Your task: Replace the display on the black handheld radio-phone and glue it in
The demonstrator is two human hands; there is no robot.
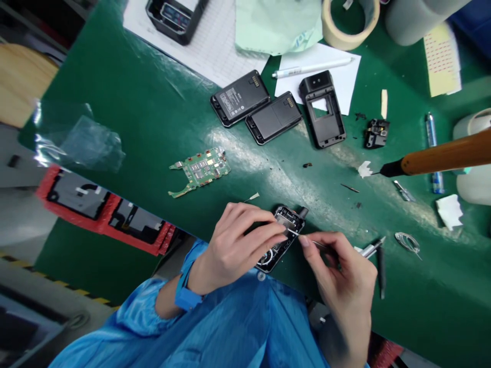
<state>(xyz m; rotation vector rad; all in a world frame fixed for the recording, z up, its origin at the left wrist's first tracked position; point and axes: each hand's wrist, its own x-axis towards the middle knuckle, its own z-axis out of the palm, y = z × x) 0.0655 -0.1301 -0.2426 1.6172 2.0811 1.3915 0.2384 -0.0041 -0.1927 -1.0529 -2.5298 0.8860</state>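
My left hand (pixel 238 245) is closed around a small opened black device (pixel 283 236) at the near edge of the green mat (pixel 153 112), fingers laid across its top. My right hand (pixel 341 276) pinches thin metal tweezers (pixel 307 239) whose tip reaches into the device's open inside. A blue wrist strap (pixel 186 295) sits on my left wrist, and blue sleeves cover my arms. The device's lower half is hidden under my left fingers.
A green circuit board (pixel 201 170) lies left of the hands. Two black battery packs (pixel 240 98) and an empty black housing (pixel 322 108) lie farther back. A soldering iron (pixel 437 158) pokes in from the right. Solder wire (pixel 407 241), tape roll (pixel 350 23) and red trays (pixel 103 212) surround.
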